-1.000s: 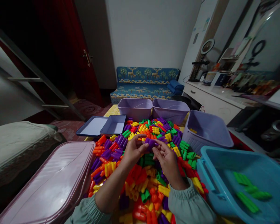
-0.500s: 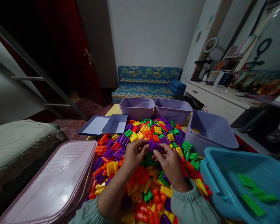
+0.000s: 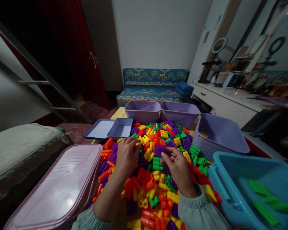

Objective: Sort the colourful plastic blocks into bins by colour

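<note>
A big heap of plastic tube blocks [image 3: 156, 179] in red, orange, yellow, green and purple covers the table in front of me. My right hand [image 3: 179, 167] is closed on a purple block piece [image 3: 159, 149], pinched at the fingertips above the heap. Further left, my left hand [image 3: 127, 153] rests palm down on the pile, fingers curled over purple and green blocks at its tips. Whether it grips one is hidden.
A pink bin lid [image 3: 55, 188] lies at the left. A blue tub [image 3: 232, 179] with green pieces [image 3: 266, 199] sits at the right. Three purple tubs [image 3: 142, 110] [image 3: 180, 111] [image 3: 220, 134] and two shallow blue trays [image 3: 110, 127] line the far side. A sofa stands behind.
Both hands held the purple piece together before. My left hand has let go and moved left and down onto the pile, while my right hand keeps the purple piece.
</note>
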`<state>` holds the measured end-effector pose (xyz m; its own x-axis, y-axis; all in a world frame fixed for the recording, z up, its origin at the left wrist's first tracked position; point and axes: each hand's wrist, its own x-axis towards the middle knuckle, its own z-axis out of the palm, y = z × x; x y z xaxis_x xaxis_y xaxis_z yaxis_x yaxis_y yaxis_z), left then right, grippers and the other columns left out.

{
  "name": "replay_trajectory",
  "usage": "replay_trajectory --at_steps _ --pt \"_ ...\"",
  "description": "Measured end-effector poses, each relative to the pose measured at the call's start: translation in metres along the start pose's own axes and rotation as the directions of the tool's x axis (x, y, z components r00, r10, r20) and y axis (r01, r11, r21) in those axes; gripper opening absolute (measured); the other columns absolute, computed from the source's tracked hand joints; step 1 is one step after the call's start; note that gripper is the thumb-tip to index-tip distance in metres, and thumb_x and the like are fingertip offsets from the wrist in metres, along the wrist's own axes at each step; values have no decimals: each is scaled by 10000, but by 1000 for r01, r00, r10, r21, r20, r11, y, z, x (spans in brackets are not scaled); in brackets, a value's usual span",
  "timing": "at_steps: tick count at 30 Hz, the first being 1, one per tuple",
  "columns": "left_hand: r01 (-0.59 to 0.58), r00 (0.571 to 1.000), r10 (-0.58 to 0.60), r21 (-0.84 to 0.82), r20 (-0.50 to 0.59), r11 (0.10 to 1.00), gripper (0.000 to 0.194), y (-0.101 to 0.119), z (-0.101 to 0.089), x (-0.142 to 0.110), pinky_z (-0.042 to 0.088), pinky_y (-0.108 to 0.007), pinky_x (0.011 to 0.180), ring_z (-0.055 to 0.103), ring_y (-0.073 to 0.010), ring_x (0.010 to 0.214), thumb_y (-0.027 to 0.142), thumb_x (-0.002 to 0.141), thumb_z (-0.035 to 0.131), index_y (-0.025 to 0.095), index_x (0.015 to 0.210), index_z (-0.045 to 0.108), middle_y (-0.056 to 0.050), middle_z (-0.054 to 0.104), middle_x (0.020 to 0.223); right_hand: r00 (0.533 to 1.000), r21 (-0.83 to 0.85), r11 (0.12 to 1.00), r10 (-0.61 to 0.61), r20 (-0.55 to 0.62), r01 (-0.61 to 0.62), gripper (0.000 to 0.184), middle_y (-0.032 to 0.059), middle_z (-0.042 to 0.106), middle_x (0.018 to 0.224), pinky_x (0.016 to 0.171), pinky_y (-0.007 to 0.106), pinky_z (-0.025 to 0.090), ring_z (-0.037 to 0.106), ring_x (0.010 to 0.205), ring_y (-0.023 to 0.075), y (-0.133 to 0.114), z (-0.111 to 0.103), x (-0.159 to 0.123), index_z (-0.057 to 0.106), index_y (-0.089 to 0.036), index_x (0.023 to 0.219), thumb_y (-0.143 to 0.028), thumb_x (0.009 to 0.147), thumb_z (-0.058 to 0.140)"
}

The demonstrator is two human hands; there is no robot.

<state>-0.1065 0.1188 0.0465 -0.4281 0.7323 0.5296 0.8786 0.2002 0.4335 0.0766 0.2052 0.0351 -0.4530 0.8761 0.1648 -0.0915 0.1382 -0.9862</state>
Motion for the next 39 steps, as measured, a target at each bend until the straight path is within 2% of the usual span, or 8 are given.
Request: replay_trajectory --at_steps 7,14,22,28,32,35,37,39 --pt "-38 998 56 -358 40 933 288 24 11 -3 494 -406 909 643 -263 1042 325 879 619 202 1127 699 -114 722 1097 998 31 999 27 59 -29 322 23 675 792 535 259 531 634 556 131 -10 11 13 599 -174 991 -404 785 690" --pt "203 979 -174 -613 106 764 200 27 16 -5 518 -325 806 686 -227 883 286 805 685 187 974 726 -79 749 929 986 -45 999 33 161 -26 295 -26 608 695 477 229 487 589 491 107 -15 19 30 573 -171 995 -363 786 654" --pt "335 933 -301 -774 194 537 241 20 15 3 500 -250 696 653 -161 736 345 723 753 156 851 678 -38 703 802 994 -29 999 -26 104 29 357 34 660 817 515 253 516 637 577 134 5 14 28 597 -167 988 -478 819 645" --pt "447 867 -359 -860 347 249 296 33 -5 14 506 -212 657 629 -112 650 333 643 816 139 785 644 -6 663 701 994 -103 993 -45 103 56 288 69 702 917 582 286 549 666 661 169 10 17 21 624 -188 1013 -411 830 637" --pt "491 809 -390 -870 440 37 232 36 -22 50 511 -198 587 651 -115 593 247 690 772 141 771 582 5 623 620 994 -92 995 -30 102 39 268 65 709 888 575 294 545 656 624 172 14 17 20 625 -200 995 -417 839 633" --pt "492 801 -406 -870 440 29 74 29 -19 98 516 -195 564 646 -105 552 167 806 644 128 808 582 -4 622 621 991 -97 994 -42 127 55 261 66 707 873 611 293 552 673 686 185 16 17 20 632 -199 990 -416 846 626" --pt "577 725 -476 -816 497 26 63 20 -9 133 510 -187 534 628 -100 513 131 859 558 113 808 588 -16 613 581 989 -92 994 -50 137 63 263 56 693 852 598 278 544 668 676 173 17 17 20 628 -192 1002 -410 855 614" --pt "601 693 -512 -799 507 24 102 11 5 167 496 -184 497 594 -93 461 110 882 505 86 855 600 -29 607 557 988 -90 994 -51 143 65 259 47 677 836 567 259 527 657 647 157 16 18 20 625 -186 1004 -402 864 604"
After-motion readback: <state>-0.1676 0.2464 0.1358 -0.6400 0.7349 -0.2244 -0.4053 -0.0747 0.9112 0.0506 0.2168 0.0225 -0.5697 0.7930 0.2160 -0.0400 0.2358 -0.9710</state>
